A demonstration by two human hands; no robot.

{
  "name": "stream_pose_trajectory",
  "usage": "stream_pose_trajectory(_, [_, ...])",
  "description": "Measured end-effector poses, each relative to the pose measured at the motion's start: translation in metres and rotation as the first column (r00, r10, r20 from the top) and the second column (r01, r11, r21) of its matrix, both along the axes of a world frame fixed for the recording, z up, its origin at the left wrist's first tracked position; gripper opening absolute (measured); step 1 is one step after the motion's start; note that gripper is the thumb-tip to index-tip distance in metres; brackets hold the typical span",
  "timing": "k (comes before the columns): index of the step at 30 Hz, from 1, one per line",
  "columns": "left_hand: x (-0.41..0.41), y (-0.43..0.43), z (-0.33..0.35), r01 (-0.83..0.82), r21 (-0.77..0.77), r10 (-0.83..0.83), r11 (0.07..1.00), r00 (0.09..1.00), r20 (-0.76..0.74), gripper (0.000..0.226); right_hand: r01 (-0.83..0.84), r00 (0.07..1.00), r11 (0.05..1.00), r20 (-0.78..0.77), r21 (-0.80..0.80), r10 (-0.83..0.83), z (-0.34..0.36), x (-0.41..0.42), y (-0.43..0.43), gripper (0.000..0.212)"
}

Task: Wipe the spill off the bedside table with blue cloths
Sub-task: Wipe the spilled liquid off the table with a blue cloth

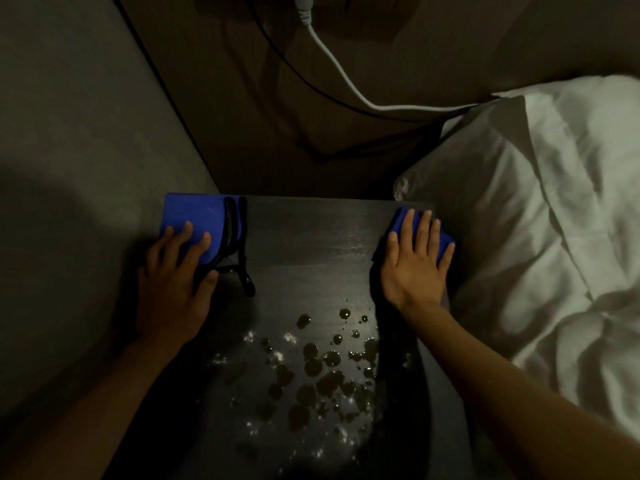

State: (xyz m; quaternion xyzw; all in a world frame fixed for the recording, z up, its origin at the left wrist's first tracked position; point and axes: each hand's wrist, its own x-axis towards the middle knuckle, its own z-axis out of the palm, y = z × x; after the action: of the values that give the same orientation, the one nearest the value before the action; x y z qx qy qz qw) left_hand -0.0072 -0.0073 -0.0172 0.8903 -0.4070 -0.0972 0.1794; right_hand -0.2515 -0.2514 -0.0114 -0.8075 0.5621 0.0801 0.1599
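Nearest you, the spill (322,372) beads across the front of the bedside table (311,244), not yet wiped. Beyond it, your left hand (173,289) and right hand (415,265) lie flat, fingers straight, gripping nothing. Each presses 1 of 2 blue cloths: the left cloth (187,213) at the far left corner, the right cloth (400,220) at the far right edge. Both look soft and light, so drag them under your palms. A black looped object (239,251) lies over the left cloth's edge. Behind hangs a white cable (332,67).

I've got the dark bedside table (329,244): spill (318,372) up front, left blue cloth (187,216) beyond the spill leftward, a black looped thing (239,244) on its edge (can't tell what), right blue cloth (400,223) beyond the spill rightward.
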Motion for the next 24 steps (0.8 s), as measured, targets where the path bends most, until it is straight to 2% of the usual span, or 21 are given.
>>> stream_pose_trajectory(2, [0.000, 0.000, 0.000, 0.003, -0.015, -0.003, 1.000, 1.000, -0.002, 0.065, 0.070, 0.998, 0.991, -0.004, 0.111, -0.070, 0.011, 0.004, 0.004, 0.060])
stream_pose_trajectory(4, [0.000, 0.000, 0.001, 0.007, -0.029, -0.007, 1.000, 1.000, -0.003, 0.063, 0.062, 0.998, 0.983, 0.006, 0.171, -0.064, 0.024, -0.001, 0.002, 0.058])
stream_pose_trajectory(7, [0.000, 0.001, 0.001, -0.004, -0.027, 0.004, 1.000, 1.000, -0.004, 0.064, -0.151, 0.988, 0.987, 0.018, -0.049, 0.152, 0.031, -0.020, -0.013, 0.061])
stream_pose_trajectory(9, [0.000, 0.001, 0.000, -0.012, -0.015, 0.012, 1.000, 1.000, -0.003, 0.064, -0.349, 0.937, 0.936, -0.049, -0.051, 0.347, 0.023, -0.029, -0.026, 0.066])
stream_pose_trajectory(11, [0.001, 0.001, 0.000, -0.007, -0.011, 0.007, 1.000, 1.000, 0.000, 0.064, -0.407, 0.913, 0.913, -0.054, -0.017, 0.405, 0.009, -0.031, -0.029, 0.068])
stream_pose_trajectory(14, [0.001, 0.001, 0.000, -0.010, 0.002, 0.010, 1.000, 1.000, 0.003, 0.064, -0.324, 0.946, 0.942, -0.007, -0.088, 0.325, -0.005, -0.031, -0.017, 0.067])
stream_pose_trajectory(18, [0.001, 0.000, 0.000, -0.033, 0.029, 0.033, 0.999, 0.999, 0.000, 0.065, -0.153, 0.988, 0.978, -0.018, -0.139, 0.151, -0.011, -0.022, 0.005, 0.062])
stream_pose_trajectory(24, [0.002, 0.000, -0.001, -0.028, 0.012, 0.029, 1.000, 0.999, -0.027, 0.064, 0.026, 1.000, 0.987, 0.010, -0.161, -0.025, -0.012, 0.001, 0.037, 0.063])
